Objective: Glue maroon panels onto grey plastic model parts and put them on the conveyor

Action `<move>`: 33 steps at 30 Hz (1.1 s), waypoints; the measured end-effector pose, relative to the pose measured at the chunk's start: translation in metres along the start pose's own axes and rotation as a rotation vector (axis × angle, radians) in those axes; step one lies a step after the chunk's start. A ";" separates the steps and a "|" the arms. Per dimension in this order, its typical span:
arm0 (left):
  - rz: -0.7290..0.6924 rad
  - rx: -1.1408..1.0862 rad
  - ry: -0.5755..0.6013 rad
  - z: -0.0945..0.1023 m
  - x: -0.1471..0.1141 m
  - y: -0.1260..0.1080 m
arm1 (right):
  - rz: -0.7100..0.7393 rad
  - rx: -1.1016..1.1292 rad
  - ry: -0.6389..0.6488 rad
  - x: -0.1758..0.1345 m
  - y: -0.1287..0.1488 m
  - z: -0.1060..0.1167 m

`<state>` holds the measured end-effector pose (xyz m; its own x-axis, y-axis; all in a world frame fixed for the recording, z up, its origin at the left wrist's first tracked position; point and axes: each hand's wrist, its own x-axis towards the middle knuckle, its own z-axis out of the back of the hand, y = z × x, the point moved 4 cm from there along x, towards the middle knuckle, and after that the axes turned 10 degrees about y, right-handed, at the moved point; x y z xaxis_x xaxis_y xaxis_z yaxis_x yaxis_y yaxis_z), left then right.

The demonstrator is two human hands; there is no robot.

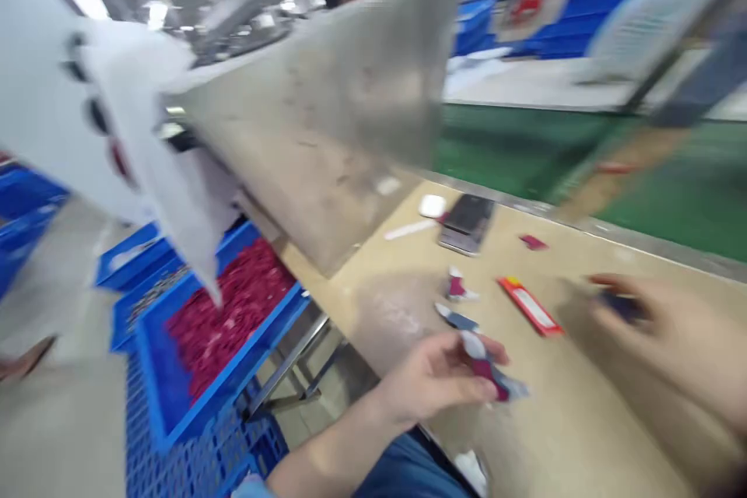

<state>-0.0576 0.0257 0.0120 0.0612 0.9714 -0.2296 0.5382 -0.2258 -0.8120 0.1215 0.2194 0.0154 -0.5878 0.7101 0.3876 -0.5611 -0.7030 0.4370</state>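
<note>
My left hand (429, 381) is closed, pinching a small maroon-and-grey part (485, 367) with a whitish rounded end between thumb and fingers. Its exact kind I cannot make out. Over to the right, my right hand (665, 334) is smeared by motion, its fingers curled around a small dark object (623, 305). Just beyond the left hand lie a slim grey-blue piece (458, 317) and a small maroon-and-white piece (456, 285). Between the hands, a red-orange packet (530, 306) with a white label rests on the wooden tabletop (560, 436).
A phone-like dark device (467, 222), a white case (433, 206), a white strip (410, 229) and a maroon scrap (533, 242) lie farther back. A metal panel (327, 124) stands at the table's left edge. Below left, a blue crate (152, 397) holds many maroon parts.
</note>
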 end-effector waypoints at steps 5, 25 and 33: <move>0.032 -0.017 0.087 -0.017 0.026 0.014 | -0.050 -0.136 0.176 -0.087 0.054 -0.003; 0.037 0.074 0.156 -0.069 0.023 0.042 | -0.238 0.717 -0.201 -0.167 0.111 -0.003; 0.041 -0.023 0.224 -0.074 0.022 0.040 | -0.173 0.658 -0.167 -0.162 0.107 0.008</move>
<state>0.0272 0.0439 0.0144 0.2670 0.9542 -0.1349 0.5507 -0.2660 -0.7912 0.1614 0.0293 0.0061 -0.3951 0.8431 0.3647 -0.1376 -0.4469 0.8840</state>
